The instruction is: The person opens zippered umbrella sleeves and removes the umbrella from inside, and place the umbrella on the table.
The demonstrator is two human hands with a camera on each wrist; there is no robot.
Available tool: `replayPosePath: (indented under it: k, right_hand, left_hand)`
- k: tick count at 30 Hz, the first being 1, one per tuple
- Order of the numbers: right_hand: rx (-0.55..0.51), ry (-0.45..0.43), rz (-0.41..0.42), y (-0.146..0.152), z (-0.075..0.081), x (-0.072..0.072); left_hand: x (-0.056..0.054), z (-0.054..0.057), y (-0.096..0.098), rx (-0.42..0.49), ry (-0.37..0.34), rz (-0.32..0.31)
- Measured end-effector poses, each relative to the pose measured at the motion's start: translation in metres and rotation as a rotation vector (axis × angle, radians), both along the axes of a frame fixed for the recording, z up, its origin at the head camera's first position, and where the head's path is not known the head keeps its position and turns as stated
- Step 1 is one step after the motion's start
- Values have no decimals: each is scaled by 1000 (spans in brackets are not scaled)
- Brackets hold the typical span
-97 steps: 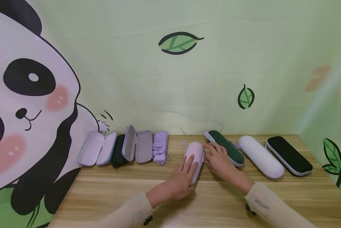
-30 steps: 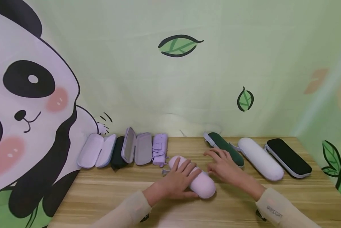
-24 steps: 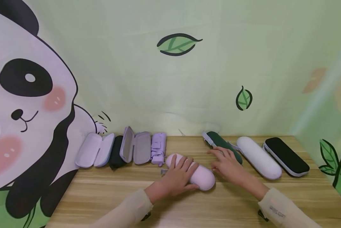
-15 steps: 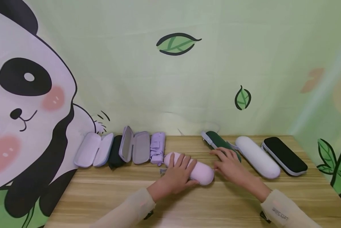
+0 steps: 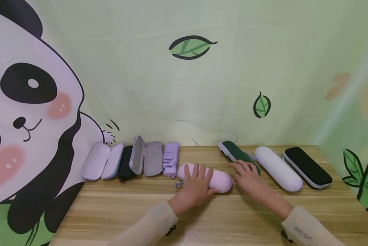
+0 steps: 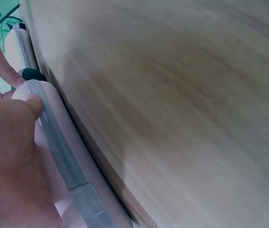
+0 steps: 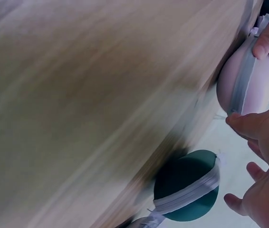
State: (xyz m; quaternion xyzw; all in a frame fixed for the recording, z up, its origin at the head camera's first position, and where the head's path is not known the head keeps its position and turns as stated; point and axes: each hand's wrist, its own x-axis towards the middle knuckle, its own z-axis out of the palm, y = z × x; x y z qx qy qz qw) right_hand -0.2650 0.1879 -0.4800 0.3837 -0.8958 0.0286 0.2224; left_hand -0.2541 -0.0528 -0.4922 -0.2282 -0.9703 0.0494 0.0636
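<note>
A pale pink glasses case (image 5: 222,180) with rounded ends lies nearly crosswise on the table. My left hand (image 5: 197,184) grips it from above, fingers over the top and thumb along the near side. The grey zipper (image 6: 61,147) runs along the case's side and looks closed in the left wrist view. At the case's right end, my right hand (image 5: 248,181) pinches at the zipper with thumb and index finger; the pull itself is hidden between them. Its other fingers stick out over a dark green case (image 7: 187,185). A short strap (image 5: 179,185) shows at the pink case's left end.
Right of my hands lie a white case (image 5: 277,169) and a black case (image 5: 308,167). Along the back left stand an open white case (image 5: 94,162), a black pouch (image 5: 126,164), an open grey case (image 5: 153,159) and a folded purple umbrella (image 5: 170,159). A printed cloth (image 5: 141,85) hangs behind.
The pink case has turned from pointing away to lying nearly crosswise, its right end swinging back lately. My right hand has moved from its far side to its right end.
</note>
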Motion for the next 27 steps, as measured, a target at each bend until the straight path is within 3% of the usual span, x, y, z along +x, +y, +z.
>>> replayPosePath:
  k: [5,13,19,27]
  right_hand:
    - [64,-28,-58,-5,1,-1]
    - [105,-172,-180,-11,-4,0]
    - [133,-91,-159,-10,-3,2]
    - [142,-20,-145,-13,2,3]
  left_hand:
    - [-2,0,2,-13,-29,29]
    - [-1,-2,5,6,-93,33]
    - [0,1,6,-42,-93,39]
    - [-5,1,8,-25,-126,66]
